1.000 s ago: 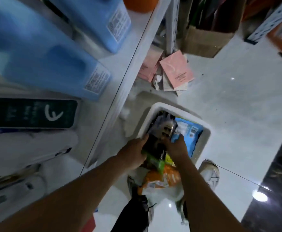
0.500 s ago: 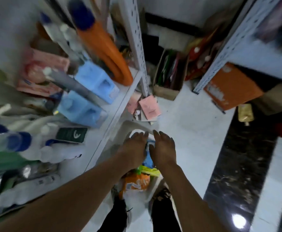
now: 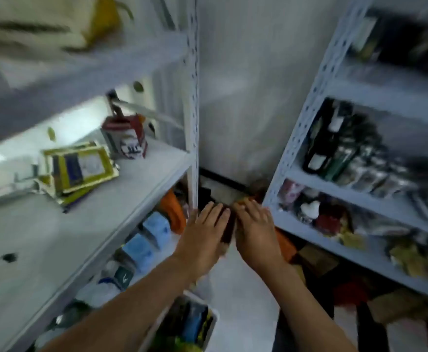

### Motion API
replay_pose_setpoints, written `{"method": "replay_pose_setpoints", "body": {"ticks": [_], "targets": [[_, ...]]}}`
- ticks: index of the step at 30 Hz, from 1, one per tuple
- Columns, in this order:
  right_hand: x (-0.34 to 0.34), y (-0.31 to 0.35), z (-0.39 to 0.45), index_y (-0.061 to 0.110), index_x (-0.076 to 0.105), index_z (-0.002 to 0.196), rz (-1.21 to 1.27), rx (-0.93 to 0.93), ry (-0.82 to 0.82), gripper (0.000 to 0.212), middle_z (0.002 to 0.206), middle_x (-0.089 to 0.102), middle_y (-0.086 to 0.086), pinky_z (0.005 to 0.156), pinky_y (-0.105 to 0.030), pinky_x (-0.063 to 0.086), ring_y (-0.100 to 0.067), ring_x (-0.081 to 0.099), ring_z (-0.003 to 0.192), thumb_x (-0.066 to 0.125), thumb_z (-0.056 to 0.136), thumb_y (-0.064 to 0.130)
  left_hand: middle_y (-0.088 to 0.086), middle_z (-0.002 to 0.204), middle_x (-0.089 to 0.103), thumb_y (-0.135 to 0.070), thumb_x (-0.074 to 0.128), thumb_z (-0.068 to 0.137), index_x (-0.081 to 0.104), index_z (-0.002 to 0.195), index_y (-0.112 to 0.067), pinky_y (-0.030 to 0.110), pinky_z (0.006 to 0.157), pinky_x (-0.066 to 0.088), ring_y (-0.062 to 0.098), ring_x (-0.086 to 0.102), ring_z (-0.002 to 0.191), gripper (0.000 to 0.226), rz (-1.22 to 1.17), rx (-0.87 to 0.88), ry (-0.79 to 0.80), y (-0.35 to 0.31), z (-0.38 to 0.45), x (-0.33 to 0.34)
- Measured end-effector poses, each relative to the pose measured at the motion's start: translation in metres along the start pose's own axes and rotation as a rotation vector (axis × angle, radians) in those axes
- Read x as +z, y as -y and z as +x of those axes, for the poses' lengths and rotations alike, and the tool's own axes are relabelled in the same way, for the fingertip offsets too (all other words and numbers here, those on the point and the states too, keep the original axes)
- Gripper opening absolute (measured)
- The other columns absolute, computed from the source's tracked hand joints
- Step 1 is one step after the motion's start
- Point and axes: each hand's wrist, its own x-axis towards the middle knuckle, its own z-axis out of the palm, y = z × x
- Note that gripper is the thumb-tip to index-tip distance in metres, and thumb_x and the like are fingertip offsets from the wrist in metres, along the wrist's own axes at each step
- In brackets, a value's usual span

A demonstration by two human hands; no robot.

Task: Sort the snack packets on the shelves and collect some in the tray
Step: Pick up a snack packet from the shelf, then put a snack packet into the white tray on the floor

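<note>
Above the white tray [image 3: 211, 311] of snack packets [image 3: 191, 323] on the floor, the left hand [image 3: 205, 232] and right hand [image 3: 254, 231] hover side by side, fingers straight, holding nothing. Left of the tray, yellow packets [image 3: 79, 168] lie on a shelf [image 3: 136, 184].

Two bare forearms enter from the lower edge of the head view, each ending in a bare hand: left hand [image 3: 206, 233], right hand [image 3: 256, 231]. No sleeve, cuff, glove, watch, ring or wristband covers either limb as far as the frame edge. Fingers [image 3: 214, 210] show short nails; finer detail is lost to motion blur. A dark garment area appears below the right forearm near the lower edge; its type cannot be determined
</note>
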Motion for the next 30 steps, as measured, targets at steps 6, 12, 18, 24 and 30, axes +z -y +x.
{"method": "replay_pose_setpoints", "body": {"ticks": [6,12,18,24,30], "targets": [[-0.097,0.129,0.013,0.012,0.044,0.144,-0.001,-0.296,-0.121,0.066,0.151,0.039,-0.019,0.119,-0.052,0.021,-0.036,0.030,0.143,0.057,0.080,0.007,0.013,0.155,0.030,-0.020,0.055,0.084,0.030,0.149,-0.011,0.048,0.117,0.023,0.031,0.024,0.145,0.071,0.074,-0.145,-0.337,0.023,-0.050,-0.148],[-0.160,0.243,0.019,0.016,0.037,0.149,0.061,-0.552,-0.241,0.068,0.159,0.029,-0.010,0.122,-0.037,0.005,-0.027,0.019,0.149,0.056,0.085,0.006,0.010,0.156,0.030,-0.014,0.057,0.084,0.033,0.148,-0.011,0.045,0.119,0.021,0.028,0.022,0.146,0.069,0.189,-0.248,-0.514,0.060,-0.114,-0.266],[-0.162,0.320,0.052,0.007,0.060,0.131,0.183,-0.713,-0.324,0.057,0.138,0.055,-0.020,0.111,-0.048,0.035,-0.039,0.049,0.130,0.067,0.075,0.003,0.016,0.130,0.059,-0.013,0.070,0.070,0.057,0.128,-0.007,0.046,0.101,0.044,0.035,0.055,0.122,0.060,0.253,-0.454,-0.628,0.117,-0.165,-0.320],[-0.144,0.378,0.115,0.015,0.038,0.148,0.147,-0.791,-0.150,0.061,0.154,0.037,-0.012,0.118,-0.036,0.021,-0.028,0.031,0.143,0.056,0.090,0.017,0.009,0.136,0.054,-0.017,0.059,0.080,0.052,0.134,-0.014,0.045,0.101,0.044,0.031,0.049,0.128,0.055,0.216,-0.738,-0.610,0.175,-0.179,-0.326],[-0.108,0.412,0.174,0.024,0.016,0.155,0.121,-0.697,-0.006,0.066,0.161,0.017,-0.012,0.117,-0.049,0.025,-0.031,0.022,0.146,0.047,0.097,0.027,0.006,0.154,0.033,-0.019,0.053,0.092,0.032,0.148,-0.015,0.038,0.114,0.030,0.024,0.027,0.142,0.060,0.076,-0.892,-0.557,0.208,-0.173,-0.326]]}}
